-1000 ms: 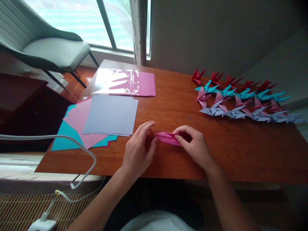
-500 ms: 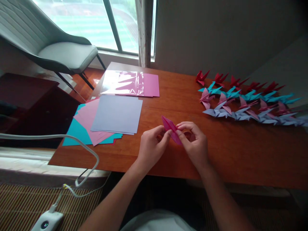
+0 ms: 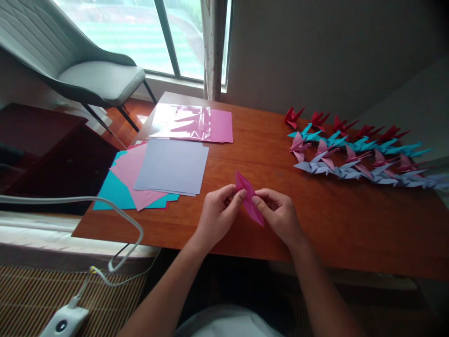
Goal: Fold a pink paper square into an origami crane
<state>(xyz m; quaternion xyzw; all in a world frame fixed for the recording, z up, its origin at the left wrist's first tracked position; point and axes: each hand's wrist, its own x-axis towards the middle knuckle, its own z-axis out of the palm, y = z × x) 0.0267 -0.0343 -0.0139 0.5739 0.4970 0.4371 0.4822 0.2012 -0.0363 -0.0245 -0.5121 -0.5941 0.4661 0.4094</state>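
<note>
A folded magenta paper piece (image 3: 249, 199), long and pointed, is held up over the wooden table (image 3: 315, 224) between both hands. My left hand (image 3: 215, 216) pinches its left side with thumb and fingers. My right hand (image 3: 277, 214) pinches its right side. The piece runs diagonally, one tip pointing up and left, the other down and right.
A stack of lavender, pink and teal paper sheets (image 3: 164, 168) lies to the left. A clear plastic sleeve with pink sheets (image 3: 192, 122) lies behind it. Rows of folded paper cranes (image 3: 351, 145) fill the right back. A grey chair (image 3: 87, 75) and a white cable (image 3: 105, 210) are at left.
The magenta piece lay flat on the table under my right hand a second ago. Both hands have lifted it and turned it diagonal; since half a second ago it has tilted slightly lower.
</note>
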